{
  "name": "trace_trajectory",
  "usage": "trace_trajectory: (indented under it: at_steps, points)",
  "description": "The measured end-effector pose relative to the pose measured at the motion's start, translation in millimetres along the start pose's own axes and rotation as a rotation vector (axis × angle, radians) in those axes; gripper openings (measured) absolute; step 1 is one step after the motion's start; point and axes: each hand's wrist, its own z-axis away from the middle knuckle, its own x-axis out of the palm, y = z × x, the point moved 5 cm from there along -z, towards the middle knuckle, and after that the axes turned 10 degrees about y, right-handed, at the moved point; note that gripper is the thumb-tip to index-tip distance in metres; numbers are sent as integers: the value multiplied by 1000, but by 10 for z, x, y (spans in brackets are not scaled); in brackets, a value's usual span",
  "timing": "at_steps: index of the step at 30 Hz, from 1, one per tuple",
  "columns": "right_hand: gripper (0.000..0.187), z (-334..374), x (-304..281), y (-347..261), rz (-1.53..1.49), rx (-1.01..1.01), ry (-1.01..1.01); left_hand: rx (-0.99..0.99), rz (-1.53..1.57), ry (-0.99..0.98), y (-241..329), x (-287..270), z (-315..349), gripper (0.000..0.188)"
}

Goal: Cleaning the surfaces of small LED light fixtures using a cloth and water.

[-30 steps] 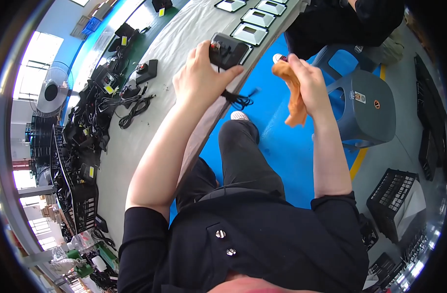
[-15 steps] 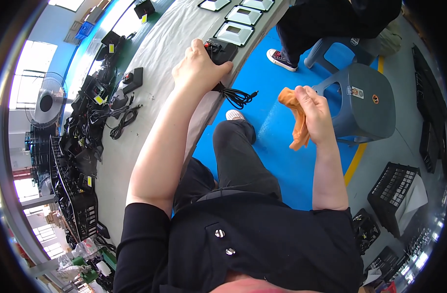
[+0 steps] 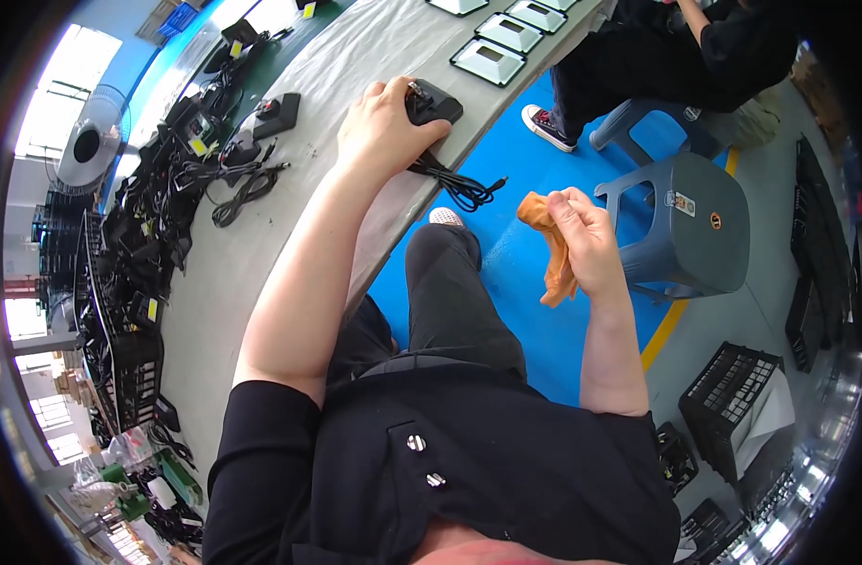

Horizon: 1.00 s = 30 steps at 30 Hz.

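Observation:
My left hand [image 3: 382, 132] is closed around a small black device [image 3: 437, 104] on the table, its thumb along the near side and its fingers over the far left. Some of the device is hidden under the palm. From it a bundled black cable [image 3: 464, 185] hangs past the table's edge, its plug end sticking out. Over the floor to the right, my right hand [image 3: 589, 247] is closed on a crumpled orange cloth [image 3: 550, 247], which droops below the fingers. A similar black device [image 3: 273, 115] with a cable lies farther left on the table.
Several black-framed white panels [image 3: 488, 60] lie at the table's far end. Black devices and tangled cables [image 3: 181, 155] line its left side. A grey plastic stool [image 3: 695, 226] stands right of my right hand; another person [image 3: 638, 56] sits beyond. A black crate [image 3: 731, 388] is at lower right.
The view has shifted a little. The black device under my left hand is now farther from the white panels, nearer to me. My right hand still holds the cloth, slightly lower.

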Motion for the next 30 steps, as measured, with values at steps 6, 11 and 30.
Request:
trace_trajectory:
  at_steps: [6, 11, 30]
  points:
    - [34, 133, 197, -192, 6, 15, -47, -30, 39, -42, -516, -251, 88, 64]
    - [30, 321, 252, -119, 112, -48, -120, -25, -39, -64, -1018, -683, 883, 65]
    - [36, 989, 1565, -813, 164, -83, -457, -618, -255, 226, -3982, -2729, 3995, 112]
